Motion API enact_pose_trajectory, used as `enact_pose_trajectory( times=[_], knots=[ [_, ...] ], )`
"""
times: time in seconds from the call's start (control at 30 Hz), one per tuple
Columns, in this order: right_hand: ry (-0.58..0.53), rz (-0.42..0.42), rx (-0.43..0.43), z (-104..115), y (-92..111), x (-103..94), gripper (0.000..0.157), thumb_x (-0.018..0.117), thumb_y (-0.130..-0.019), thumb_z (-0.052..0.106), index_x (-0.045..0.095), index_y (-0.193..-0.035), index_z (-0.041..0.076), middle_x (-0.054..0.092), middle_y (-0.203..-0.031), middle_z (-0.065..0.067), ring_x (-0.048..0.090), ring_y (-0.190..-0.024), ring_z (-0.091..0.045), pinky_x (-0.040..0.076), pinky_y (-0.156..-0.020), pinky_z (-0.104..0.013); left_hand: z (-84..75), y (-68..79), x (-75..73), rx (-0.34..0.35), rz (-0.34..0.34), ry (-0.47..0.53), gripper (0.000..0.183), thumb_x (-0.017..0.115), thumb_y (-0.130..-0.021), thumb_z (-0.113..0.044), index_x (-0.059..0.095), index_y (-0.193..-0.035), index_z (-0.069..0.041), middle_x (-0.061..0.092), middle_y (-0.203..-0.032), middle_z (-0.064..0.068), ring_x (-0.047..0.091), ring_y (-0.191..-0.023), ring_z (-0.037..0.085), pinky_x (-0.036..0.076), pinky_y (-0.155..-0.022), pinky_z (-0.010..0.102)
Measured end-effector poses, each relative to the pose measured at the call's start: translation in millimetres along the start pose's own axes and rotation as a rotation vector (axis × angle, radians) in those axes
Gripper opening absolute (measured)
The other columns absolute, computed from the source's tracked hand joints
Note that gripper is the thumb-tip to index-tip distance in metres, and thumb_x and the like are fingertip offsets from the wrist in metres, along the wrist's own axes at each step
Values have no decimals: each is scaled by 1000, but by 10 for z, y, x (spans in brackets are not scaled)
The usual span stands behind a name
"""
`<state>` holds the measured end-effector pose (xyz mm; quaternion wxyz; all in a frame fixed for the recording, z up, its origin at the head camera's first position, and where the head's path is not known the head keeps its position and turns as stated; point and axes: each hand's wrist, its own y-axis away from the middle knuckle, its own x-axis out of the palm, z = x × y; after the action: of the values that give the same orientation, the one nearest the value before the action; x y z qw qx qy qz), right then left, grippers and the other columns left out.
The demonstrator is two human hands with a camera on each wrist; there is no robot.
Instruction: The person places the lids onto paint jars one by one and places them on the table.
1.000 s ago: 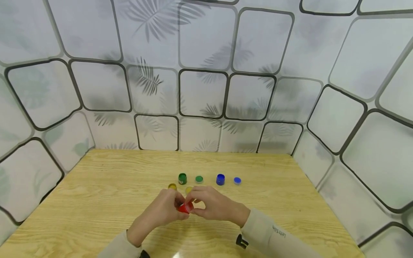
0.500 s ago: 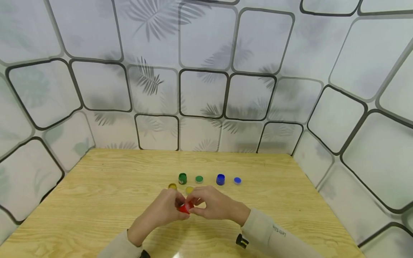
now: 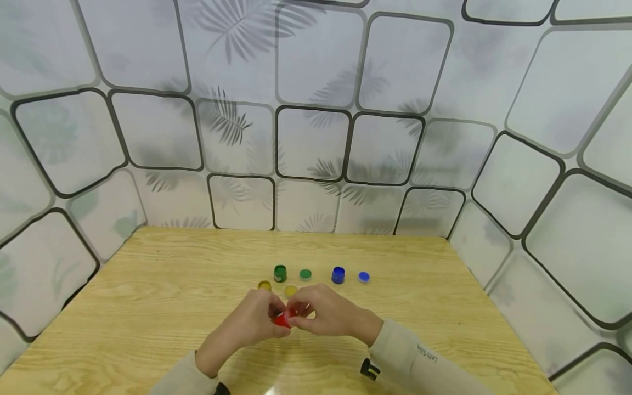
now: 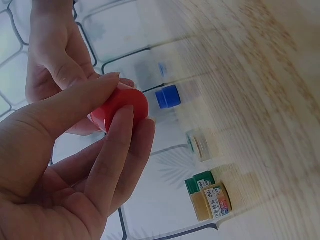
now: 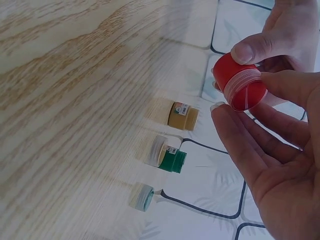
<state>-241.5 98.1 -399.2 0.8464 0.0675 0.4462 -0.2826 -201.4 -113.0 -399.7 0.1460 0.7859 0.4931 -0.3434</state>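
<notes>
Above the near middle of the table, my left hand [image 3: 249, 319] grips a small red paint jar [image 5: 226, 69] round its body, tilted on its side. The jar's rounded red base [image 4: 131, 104] faces the left wrist view. My right hand [image 3: 328, 314] pinches the clear ridged lid [image 5: 242, 86] at the jar's other end between thumb and fingers. Red shows through that lid, and it appears to sit on the jar's mouth. Just behind my hands stands an uncapped yellow paint jar [image 3: 264, 286], with a yellow lid [image 3: 291, 291] to its right.
Farther back stand an uncapped green jar [image 3: 280, 273] and an uncapped blue jar [image 3: 338, 275]. To the right of each lies its lid, a green lid [image 3: 305, 274] and a blue lid [image 3: 364, 277]. A patterned curtain [image 3: 311, 142] borders the wooden table [image 3: 163, 285].
My right thumb and fingers have shifted slightly round the lid of the red jar. My left hand keeps its grip almost unmoved, and the other jars and lids stay where they were.
</notes>
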Motion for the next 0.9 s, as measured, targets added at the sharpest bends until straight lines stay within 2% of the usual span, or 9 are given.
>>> enact_pose_trajectory(
  times=[0.33, 0.73, 0.8, 0.9],
  knots=[
    [-2, -4, 5, -19, -2, 6, 9, 68, -100, 15, 75, -103, 9, 78, -95, -3, 67, -78, 6, 57, -71, -13, -10, -10, -10, 3, 9, 6, 12, 89, -77, -7, 79, -84, -7, 75, -74, 0, 60, -64, 8, 49, -56, 20],
    [24, -17, 13, -17, -8, 22, 16, 67, -101, 20, 76, -97, 8, 78, -84, -3, 62, -68, 9, 54, -66, -11, 7, -10, 11, 0, 26, 15, 14, 89, -77, -8, 80, -88, -6, 76, -77, 1, 64, -67, 8, 51, -58, 21],
    [29, -4, 23, -19, -8, 18, 18, 66, -102, 21, 76, -99, 7, 78, -85, -3, 63, -69, 8, 54, -67, -11, 7, -10, 15, 1, 23, 9, 14, 90, -77, -8, 80, -87, -6, 76, -77, 0, 64, -66, 8, 50, -58, 21],
    [30, 21, 58, -30, 0, 8, 23, 64, -103, 26, 74, -110, 7, 79, -98, -5, 67, -78, 5, 55, -69, -11, 11, -12, 19, 4, 17, 2, 14, 90, -77, -8, 80, -86, -6, 76, -76, 0, 62, -65, 7, 49, -58, 21]
  ],
)
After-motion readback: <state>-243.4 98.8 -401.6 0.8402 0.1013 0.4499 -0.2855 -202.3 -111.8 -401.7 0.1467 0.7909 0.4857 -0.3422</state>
